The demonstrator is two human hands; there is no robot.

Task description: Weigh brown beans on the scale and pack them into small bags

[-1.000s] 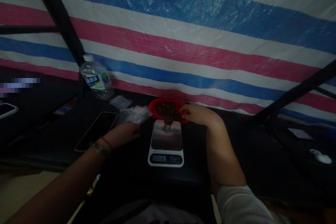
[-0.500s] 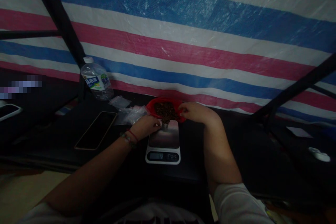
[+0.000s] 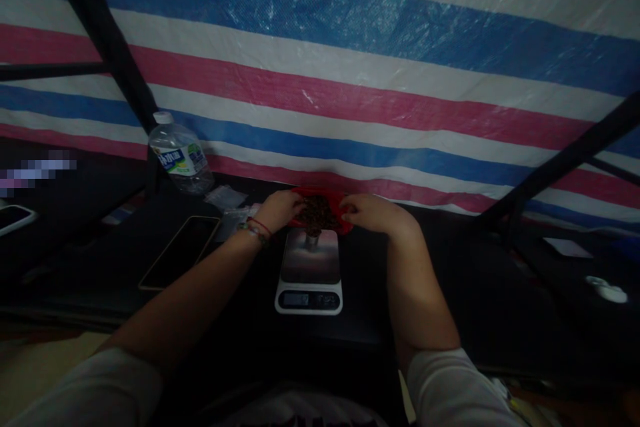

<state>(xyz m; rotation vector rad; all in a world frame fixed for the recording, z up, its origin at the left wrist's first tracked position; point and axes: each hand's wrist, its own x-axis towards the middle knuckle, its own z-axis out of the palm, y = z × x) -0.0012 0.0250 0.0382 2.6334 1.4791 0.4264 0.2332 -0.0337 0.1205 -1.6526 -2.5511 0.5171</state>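
A red bowl full of dark brown bits stands at the far end of the black table, just behind a white kitchen scale. A small heap of the brown bits lies on the scale's plate. My left hand grips the bowl's left rim. My right hand holds the bowl's right rim. Both forearms reach forward on either side of the scale.
A dark phone lies left of the scale. Clear plastic bags lie beyond it, and a water bottle stands at the back left. A striped tarp hangs right behind the table. A white object lies far right.
My left hand let go of a clear plastic bag at the left, passed over the scale's plate and took hold of the bowl's left rim. My right hand stayed on the bowl.
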